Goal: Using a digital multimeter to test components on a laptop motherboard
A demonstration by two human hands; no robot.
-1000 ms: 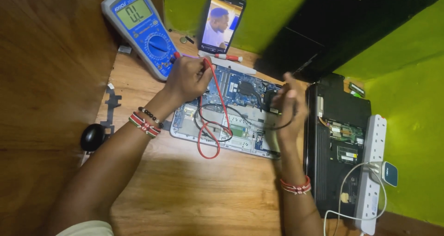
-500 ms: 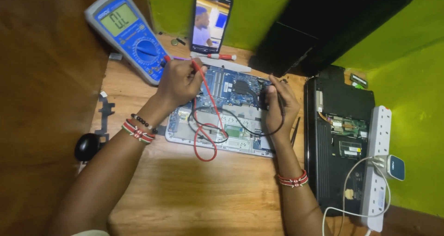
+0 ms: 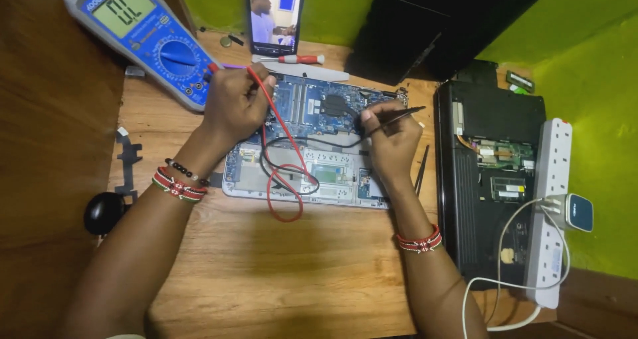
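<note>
Surface: one wooden counter (image 3: 292,272), light grain, filling the centre and bottom of the frame; darker brown wood panel along the left edge. Room: bright green wall (image 3: 591,66) across the top and right.

Items, counted:
- Opened laptops, two. One silver base (image 3: 312,179) at centre, its blue board (image 3: 319,106) exposed; one black base (image 3: 492,173) at right, innards showing.
- Multimeter (image 3: 149,36), one, blue and grey, upper left, display lit.
- Probes, two. Red probe (image 3: 262,86) held closed in the left hand (image 3: 236,106), tip on the upper left part of the board. Black probe (image 3: 395,116) pinched in the right hand (image 3: 392,143), tip pointing toward the frame's right, over the board's right edge.
- Leads, two: red lead (image 3: 282,203) looping down over the silver base onto the counter; black lead (image 3: 292,143) crossing it.
- Phone (image 3: 274,13), one, propped upright at top centre, screen lit.
- Screwdriver (image 3: 302,59), one, red handle, lying below the phone.
- Power strip (image 3: 551,179), one, white, far right, with one adapter (image 3: 577,211) plugged in and a white cable (image 3: 495,272) trailing to the bottom.
- Black lid or panel (image 3: 425,26), one, top right, leaning against the wall.
- Round black object (image 3: 103,213), one, at left edge; kind unclear.
- Beaded wristbands: left wrist (image 3: 176,183) and right wrist (image 3: 419,240).
</note>
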